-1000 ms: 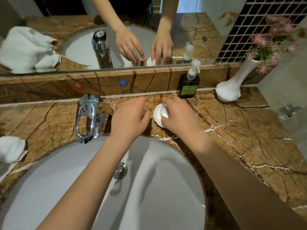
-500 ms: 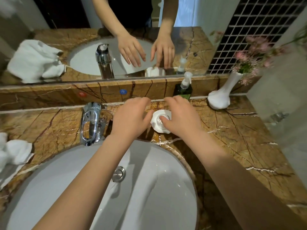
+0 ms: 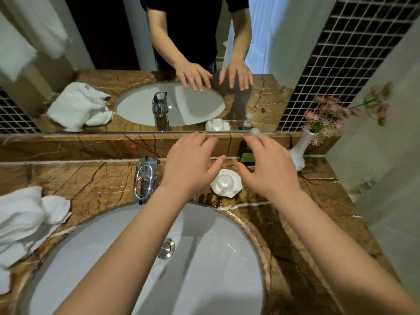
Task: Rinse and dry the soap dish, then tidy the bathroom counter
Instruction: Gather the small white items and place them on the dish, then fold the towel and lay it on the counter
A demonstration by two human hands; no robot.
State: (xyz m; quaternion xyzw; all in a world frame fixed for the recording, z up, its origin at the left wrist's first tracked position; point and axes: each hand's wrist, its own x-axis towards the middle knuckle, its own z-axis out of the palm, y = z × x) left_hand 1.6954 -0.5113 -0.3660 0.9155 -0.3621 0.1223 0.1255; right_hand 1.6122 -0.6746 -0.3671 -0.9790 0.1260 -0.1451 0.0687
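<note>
A white shell-shaped soap dish (image 3: 234, 179) rests on the brown marble counter (image 3: 91, 185) behind the basin, right of the tap. A round pale soap (image 3: 225, 181) lies in it. My left hand (image 3: 189, 164) hovers just left of the dish, fingers spread, holding nothing. My right hand (image 3: 270, 167) hovers just right of it, also empty with fingers apart. Neither hand touches the dish.
A chrome tap (image 3: 145, 178) stands behind the white basin (image 3: 113, 246). A crumpled white towel (image 3: 27, 221) lies at the counter's left. A dark green pump bottle (image 3: 246, 153) sits partly behind my right hand. A white vase (image 3: 298, 153) with pink flowers stands at the right, by the wall.
Both hands have let go of the soap dish and lifted apart; it now sits on the counter with the soap in it. The camera has risen and tilted up.
</note>
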